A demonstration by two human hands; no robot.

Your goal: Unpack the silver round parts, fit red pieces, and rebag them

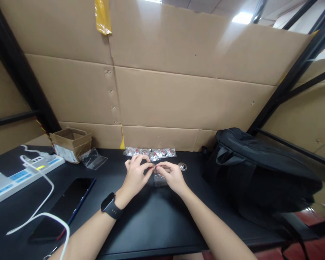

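Both hands meet over the middle of the black table. My left hand (pixel 137 172), with a black watch (pixel 111 206) on its wrist, pinches a small item with a bit of red, too small to name. The fingertips of my right hand (pixel 172 176) close on the same spot from the other side. Just below the fingertips lies a clear plastic bag (pixel 160 180). Behind the hands, a row of small clear packets (pixel 165 153) with red and silver contents runs along the cardboard. A round metal piece (pixel 182 166) rests right of my right hand.
An open cardboard box (pixel 72 143) and crumpled clear plastic (pixel 94 159) are at the back left. A white power strip (pixel 21 180), a white cable (pixel 44 173) and a dark phone (pixel 65 207) lie at the left. A large black bag (pixel 260 177) fills the right side.
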